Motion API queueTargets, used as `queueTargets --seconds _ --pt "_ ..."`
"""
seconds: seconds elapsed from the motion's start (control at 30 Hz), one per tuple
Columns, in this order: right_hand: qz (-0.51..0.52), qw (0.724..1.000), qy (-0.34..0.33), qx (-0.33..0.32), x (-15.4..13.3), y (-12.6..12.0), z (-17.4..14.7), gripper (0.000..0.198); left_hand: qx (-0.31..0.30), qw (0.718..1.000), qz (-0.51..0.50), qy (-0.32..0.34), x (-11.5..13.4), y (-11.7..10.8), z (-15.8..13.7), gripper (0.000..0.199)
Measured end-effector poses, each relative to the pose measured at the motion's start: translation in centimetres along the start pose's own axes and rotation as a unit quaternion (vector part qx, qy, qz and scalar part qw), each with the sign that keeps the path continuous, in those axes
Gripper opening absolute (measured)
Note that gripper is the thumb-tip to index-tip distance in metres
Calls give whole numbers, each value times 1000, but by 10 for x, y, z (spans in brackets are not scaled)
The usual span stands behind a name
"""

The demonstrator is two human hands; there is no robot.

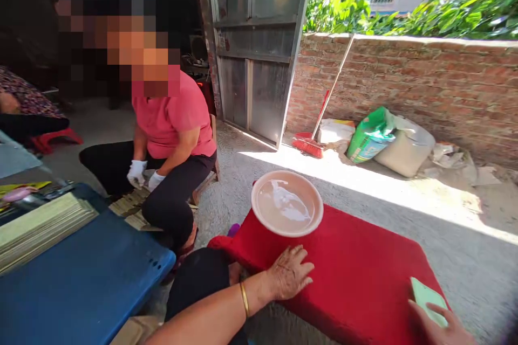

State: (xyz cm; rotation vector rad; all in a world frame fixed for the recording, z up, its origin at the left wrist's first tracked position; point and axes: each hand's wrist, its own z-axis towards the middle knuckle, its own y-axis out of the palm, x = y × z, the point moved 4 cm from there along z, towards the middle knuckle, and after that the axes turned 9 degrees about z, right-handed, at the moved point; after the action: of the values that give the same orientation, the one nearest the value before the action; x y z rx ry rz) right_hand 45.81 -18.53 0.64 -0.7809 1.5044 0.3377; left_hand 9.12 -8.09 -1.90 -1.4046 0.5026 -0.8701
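1) On the red cloth-covered table (pixel 364 259), we list a pale pink basin (pixel 283 227) of water; near its rim, our left hand (pixel 290 274), fingers spread
2) At the table's right edge, a pale green slab (pixel 427 295), touched by our right hand (pixel 441 323); whether pinched, we cannot tell

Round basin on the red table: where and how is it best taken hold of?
Most likely by the basin's rim, at two opposite points, coming from left and right together: the round rim offers an edge all around, and what looks like water inside favours keeping it level.
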Motion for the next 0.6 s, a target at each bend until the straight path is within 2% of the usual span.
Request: queueTargets --seconds 0.07,0.1,0.13,0.2,0.23,0.27,0.3,0.37,0.43,0.53,0.6 --pt "-151 988 8 6 9 34 -15 33 8 1000 0 -20 -8 6 -4 31" --pt "-232 973 -3 -13 12 57 -29 38 14 999 -1 -32 -13 7 -5 30" --pt "-264 962 -42 -53 13 83 -46 45 23 999 -4 -46 -17 8 -6 29" --pt "-246 945 -118 -181 13 134 -82 48 41 997 -11 -68 -22 9 -7 28" --pt "-220 936 -144 -234 12 152 -97 46 45 996 -13 -75 -24 9 -6 27" --pt "-195 930 -160 -269 11 161 -105 44 44 996 -13 -79 -25 10 -6 27" --pt "-174 930 -168 -276 10 160 -105 43 39 996 -11 -81 -25 11 -5 28" --pt "-156 950 -169 -211 10 132 -83 50 22 997 -3 -81 -24 16 -5 31" --pt "-181 968 -148 -91 17 76 -43 60 7 997 1 -80 -24 21 -4 37" --pt "-272 960 -49 50 38 -3 6 61 -5 997 -12 -73 -23 29 -2 46" --pt "-313 946 -7 83 48 -20 12 59 -9 998 -24 -64 -22 33 1 47"
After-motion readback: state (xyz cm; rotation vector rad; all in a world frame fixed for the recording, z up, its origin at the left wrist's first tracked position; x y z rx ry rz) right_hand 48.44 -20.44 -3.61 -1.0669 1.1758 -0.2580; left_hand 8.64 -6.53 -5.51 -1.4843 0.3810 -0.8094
